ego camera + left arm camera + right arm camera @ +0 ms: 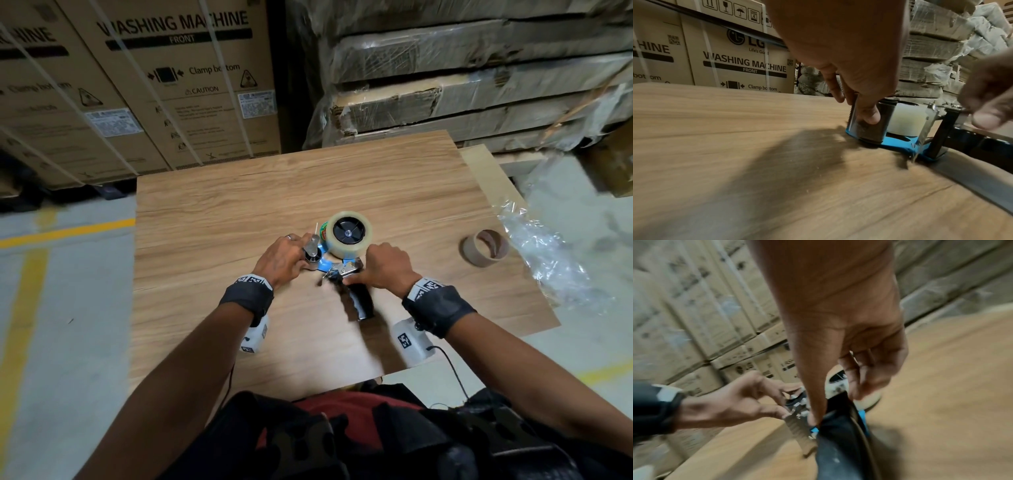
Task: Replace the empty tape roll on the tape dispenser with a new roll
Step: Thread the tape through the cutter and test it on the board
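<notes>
The tape dispenser (342,270), with a blue frame and a black handle (361,303), lies on its side on the wooden table (239,205). A full clear tape roll (348,234) sits on its black hub. My left hand (305,255) pinches the metal blade plate (854,120) at the dispenser's front, thumb flat on it. My right hand (363,270) grips the frame where the handle (840,443) begins, fingers curled over it. The empty brown cardboard core (484,247) lies apart on the table, to the right.
Crumpled clear plastic wrap (548,253) hangs over the table's right edge. Washing machine cartons (171,85) stand behind the table on the left, with wrapped flat cardboard stacks (479,85) on the right. A cable (452,370) trails from my right wrist.
</notes>
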